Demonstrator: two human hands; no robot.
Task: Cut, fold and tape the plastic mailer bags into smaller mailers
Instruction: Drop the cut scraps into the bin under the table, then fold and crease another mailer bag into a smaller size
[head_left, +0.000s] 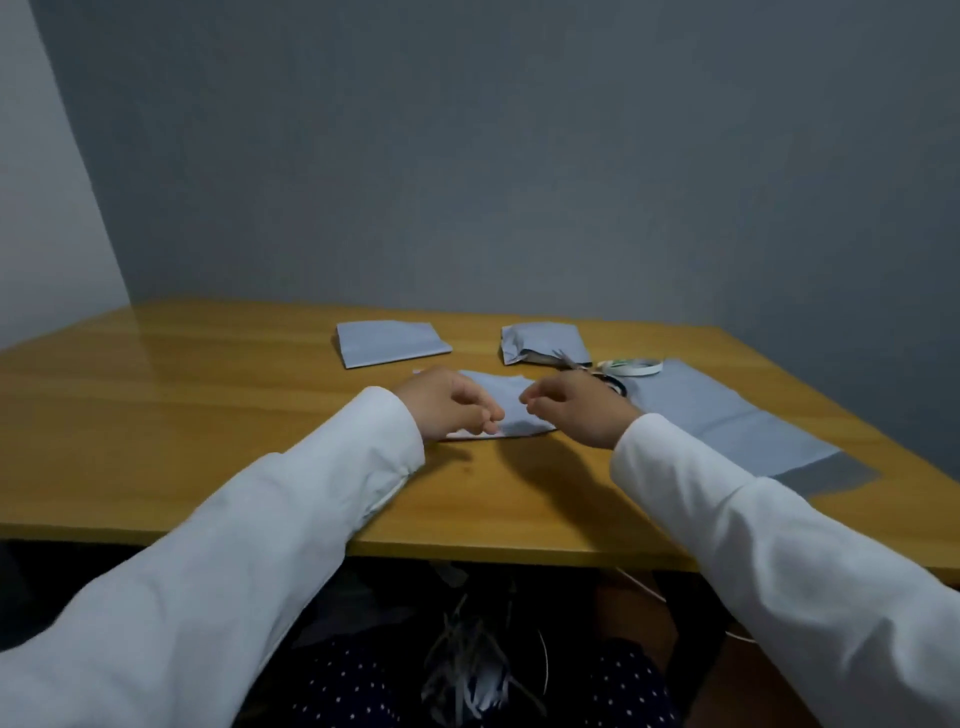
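Near the middle of the surface (208, 395) lies a small grey piece of mailer bag (511, 410), and both hands work on it. The left hand (447, 405) has its fingers (488, 415) curled, with thumb and fingertips pressed together on the piece's left part, near its front edge. The right hand (576, 405) hovers at the piece's right side with fingers (530, 400) bent; whether they actually pinch the plastic or only touch it, I cannot tell.

The chief risk is slippage. Thin plastic slides easily on smooth wood, so if one hand pulls harder than the other, the fold is likely to go crooked and the edges will not line up (a skewed fold would leave a gap once taped). A loose pinch could also let the flap spring open.

The scissors (576, 364) lie just behind the right hand, half on a crumpled mailer (545, 340), and a roll of tape (631, 366) sits beside them; a careless backward sweep of the wrist could knock them or catch the blades. The large uncut bag (727, 415) runs along the right edge, its near corner close to the front edge, where a sleeve might drag it off. A finished folded mailer (392, 343) rests toward the far edge, well clear.
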